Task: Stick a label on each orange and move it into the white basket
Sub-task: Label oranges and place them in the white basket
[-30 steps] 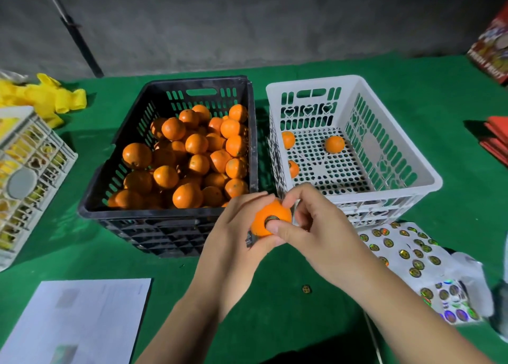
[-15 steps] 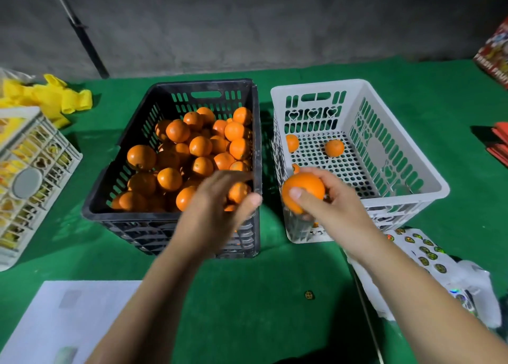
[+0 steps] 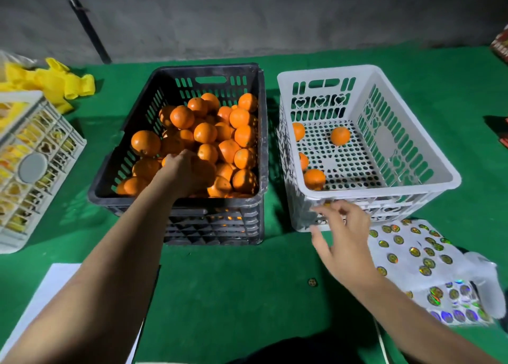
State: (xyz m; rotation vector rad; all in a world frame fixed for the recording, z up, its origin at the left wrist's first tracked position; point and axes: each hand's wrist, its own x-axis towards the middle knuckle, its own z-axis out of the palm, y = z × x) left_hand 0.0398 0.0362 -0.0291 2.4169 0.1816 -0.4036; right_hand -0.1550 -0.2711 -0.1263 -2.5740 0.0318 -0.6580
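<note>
Head view: four oranges (image 3: 314, 179) lie in the white basket (image 3: 428, 154). I see my left hand (image 3: 189, 171) down among the black crate's (image 3: 176, 198) oranges, grip hidden; my right hand (image 3: 341, 240) hovers empty, fingers spread, beside the label sheet (image 3: 412, 251).

The left hand (image 3: 189, 171) hides its fingers among the oranges (image 3: 220, 132), grip unclear; right hand (image 3: 341, 237) blurred.

Left arm stretched forward, left hand (image 3: 187, 168) palm down with fingers curled downward. Right hand (image 3: 339, 240) hovers lower, fingers loosely spread, holding nothing.
</note>
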